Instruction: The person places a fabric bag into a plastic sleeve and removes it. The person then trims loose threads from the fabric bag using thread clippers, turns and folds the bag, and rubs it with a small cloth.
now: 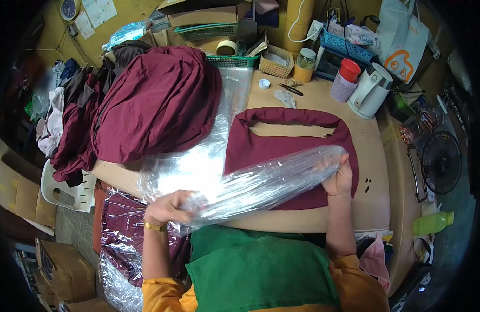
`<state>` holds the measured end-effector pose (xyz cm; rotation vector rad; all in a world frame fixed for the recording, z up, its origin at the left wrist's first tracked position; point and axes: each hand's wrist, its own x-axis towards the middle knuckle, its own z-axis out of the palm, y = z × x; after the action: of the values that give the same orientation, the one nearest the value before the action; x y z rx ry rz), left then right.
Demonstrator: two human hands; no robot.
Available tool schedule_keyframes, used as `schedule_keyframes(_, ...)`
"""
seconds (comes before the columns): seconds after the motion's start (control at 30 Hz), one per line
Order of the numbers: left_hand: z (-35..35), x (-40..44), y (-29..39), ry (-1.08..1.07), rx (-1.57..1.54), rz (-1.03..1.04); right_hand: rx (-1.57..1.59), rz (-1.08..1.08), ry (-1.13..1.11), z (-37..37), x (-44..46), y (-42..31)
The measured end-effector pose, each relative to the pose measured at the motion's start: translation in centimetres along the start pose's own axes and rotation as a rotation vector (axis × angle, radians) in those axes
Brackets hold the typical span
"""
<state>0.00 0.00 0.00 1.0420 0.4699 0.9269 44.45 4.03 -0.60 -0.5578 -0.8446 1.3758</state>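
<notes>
A clear plastic bag (pixel 271 179) stretches between my two hands above the table's front part. My left hand (pixel 169 208) grips its lower left end, fingers closed. At the upper right end, my right hand (pixel 339 179) has its fingers closed around the plastic. Beneath the plastic lies a flat maroon shoulder bag (pixel 286 148) with a wide strap loop and a small zip end near its top. To its left, more clear plastic sheets (pixel 185 174) lie on the table, glinting in the light.
A large maroon fabric pile (pixel 159 104) covers the table's left side. Plastic-wrapped maroon goods (pixel 128 229) lie low at front left. A white kettle (pixel 371 89), lilac tumbler (pixel 344 87), jar (pixel 305 65), small basket (pixel 276 61) and black tweezers (pixel 292 90) stand or lie toward the back.
</notes>
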Motion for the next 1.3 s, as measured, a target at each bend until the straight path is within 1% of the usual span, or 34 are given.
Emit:
schedule_keyframes(0.07,0.7,0.3,1.0,-0.147,0.504,-0.477,0.598,0.049,-0.458,-0.1,0.6,0.7)
schedule_keyframes(0.1,0.1,0.0,1.7,-0.139,0.534,-0.486,0.624,0.032,-0.467,-0.9,1.0,2.1)
schedule_keyframes(0.17,-1.1,-1.0,1.2,0.523,0.111,0.085,0.470,0.530,-0.679,-3.2,1.1,2.8)
schedule_keyframes(0.2,-0.4,-0.4,1.8,0.552,-0.089,0.173,-0.119,0.554,-0.371,-0.9,-0.7,0.7)
schedule_keyframes(0.23,0.9,0.3,2.5,0.579,-0.292,0.259,-0.633,0.472,-0.710,0.4,-0.8,0.4)
schedule_keyframes(0.27,2.3,0.8,2.7,0.686,-0.411,0.202,-0.551,0.592,-0.960,1.1,-0.5,-0.1)
schedule_keyframes(0.3,1.6,0.6,2.3,0.686,-0.414,0.203,-0.458,0.708,-1.207,1.3,-0.2,-0.5)
schedule_keyframes(0.33,0.6,0.3,1.9,0.200,-0.549,0.226,-0.459,0.711,-1.206,0.1,-0.8,-0.7)
schedule_keyframes(0.4,2.5,-2.5,0.5,0.725,-0.406,0.246,0.153,0.617,-0.655,-3.8,-2.5,-1.5)
schedule_keyframes(0.43,2.2,-1.8,2.0,0.219,-0.192,0.055,0.039,0.468,-0.238,-3.2,-2.7,-3.4)
schedule_keyframes(0.47,2.0,-1.0,3.6,-0.311,0.118,-0.003,-0.062,0.356,-0.147,-4.9,-1.6,-4.6)
schedule_keyframes(0.53,4.5,-1.0,5.3,-0.068,0.273,-0.167,-0.149,0.087,-0.152,-8.2,1.2,-7.1)
schedule_keyframes(0.57,2.8,-0.8,5.6,-0.210,0.407,-0.068,-0.161,0.019,-0.183,-7.1,2.2,-8.3)
schedule_keyframes(0.6,1.4,-0.2,5.4,-0.190,0.368,0.097,-0.233,-0.027,-0.185,-3.9,3.1,-9.6)
schedule_keyframes(0.63,1.3,0.5,5.5,-0.052,0.334,0.240,-0.236,-0.030,-0.176,-2.9,3.8,-9.9)
schedule_keyframes(0.67,1.1,1.2,5.6,0.089,0.317,0.383,-0.518,-0.055,-0.209,-2.3,4.4,-10.4)
schedule_keyframes(0.7,2.1,2.0,6.2,0.346,0.305,0.503,-0.802,-0.082,-0.237,-2.0,4.6,-10.7)
schedule_keyframes(0.73,5.2,3.7,5.9,0.742,0.400,0.643,-1.254,-0.141,-0.365,-2.4,4.1,-10.4)
schedule_keyframes(0.77,5.6,4.8,5.3,0.811,0.545,0.718,-1.706,-0.192,-0.489,-3.0,3.2,-9.6)
schedule_keyframes(0.8,6.4,5.5,3.8,0.810,0.735,0.657,-1.773,-0.088,-0.512,-3.2,2.1,-8.9)
schedule_keyframes(0.83,7.6,6.1,1.8,0.812,0.922,0.596,-1.856,-0.052,-0.557,-4.3,1.1,-7.8)
schedule_keyframes(0.9,11.6,8.7,-3.2,0.662,1.510,0.504,-1.965,0.006,-0.580,-4.1,-0.6,-6.8)
schedule_keyframes(0.93,13.1,10.1,-4.6,0.529,1.583,0.420,-1.969,0.011,-0.575,-4.3,-1.3,-6.2)
schedule_keyframes(0.97,13.8,11.2,-5.6,0.391,1.650,0.336,-2.003,0.058,-0.502,-4.7,-1.9,-5.6)
schedule_keyframes(1.0,11.9,11.8,-7.6,0.368,1.749,0.110,-2.037,0.106,-0.428,-4.9,-2.7,-5.3)
schedule_keyframes(1.03,9.2,12.3,-9.5,0.338,1.839,-0.121,-2.041,0.113,-0.418,-4.8,-3.6,-5.1)
schedule_keyframes(1.07,7.0,12.4,-9.4,0.367,1.828,-0.070,-2.046,0.156,-0.367,-4.6,-4.4,-4.8)
schedule_keyframes(1.1,5.0,12.4,-9.7,0.533,2.023,0.188,-2.051,0.197,-0.316,-4.3,-5.0,-4.5)
schedule_keyframes(1.13,6.1,12.8,-8.2,0.535,1.999,0.140,-2.069,0.152,-0.283,-3.8,-5.7,-3.8)
schedule_keyframes(1.17,7.7,13.1,-6.3,0.538,1.971,0.087,-2.070,0.164,-0.275,-3.0,-6.3,-3.0)
schedule_keyframes(1.2,10.2,13.8,-5.4,0.515,1.868,0.117,-2.069,0.178,-0.169,-1.9,-6.7,-1.9)
schedule_keyframes(1.23,12.4,14.7,-5.7,0.470,1.827,0.137,-2.067,0.185,-0.065,-0.8,-6.9,-0.8)
schedule_keyframes(1.27,13.9,15.6,-7.1,0.435,1.818,0.175,-2.070,0.206,-0.022,0.6,-7.2,0.2)
schedule_keyframes(1.3,14.5,16.3,-8.6,0.402,1.809,0.212,-2.072,0.208,-0.023,0.6,-7.4,-0.1)
